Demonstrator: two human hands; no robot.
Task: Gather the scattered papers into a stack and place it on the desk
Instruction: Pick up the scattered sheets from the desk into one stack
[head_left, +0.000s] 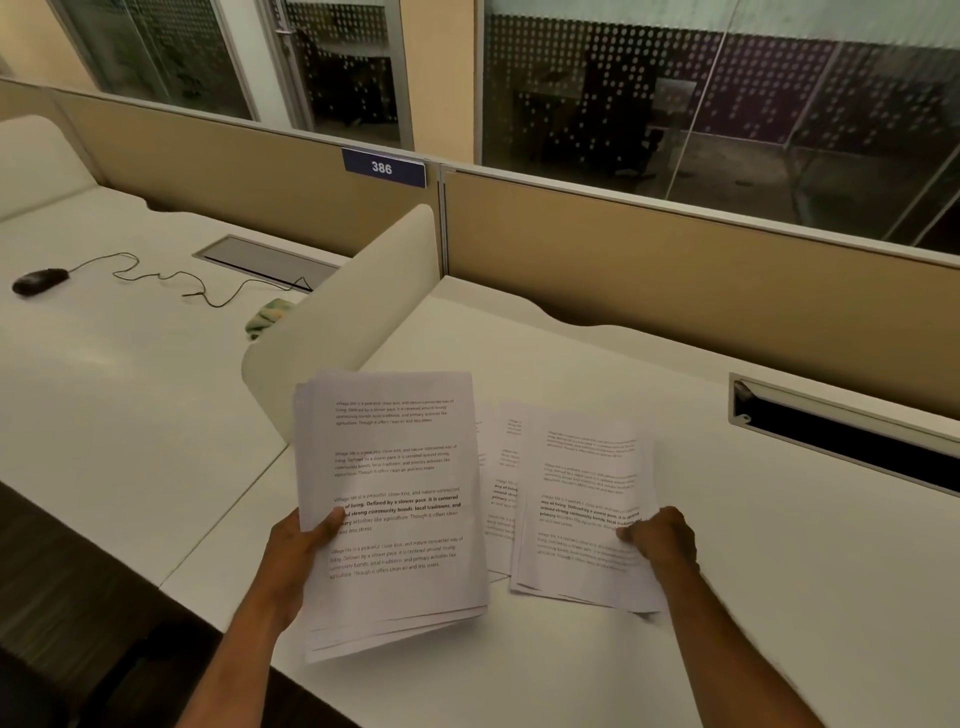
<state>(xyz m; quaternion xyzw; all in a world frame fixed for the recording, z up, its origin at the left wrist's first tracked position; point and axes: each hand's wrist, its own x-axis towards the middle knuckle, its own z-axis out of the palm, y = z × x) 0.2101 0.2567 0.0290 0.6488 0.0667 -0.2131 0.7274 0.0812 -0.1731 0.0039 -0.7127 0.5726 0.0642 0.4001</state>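
Observation:
My left hand (301, 551) grips a thick stack of printed white papers (395, 467) by its left edge, thumb on top, holding it tilted above the white desk (753, 597). My right hand (662, 540) pinches the right edge of a smaller bunch of printed papers (587, 499), lifted a little off the desk. Between the two bunches, a few more loose sheets (501, 483) lie flat on the desk, partly hidden under both.
A rounded white divider panel (358, 301) stands just behind the left stack. A black cable slot (841, 436) opens in the desk at the right. On the neighbouring desk lie a black mouse (39, 280) with its cord and a green cloth (267, 314). Tan partition walls run along the back.

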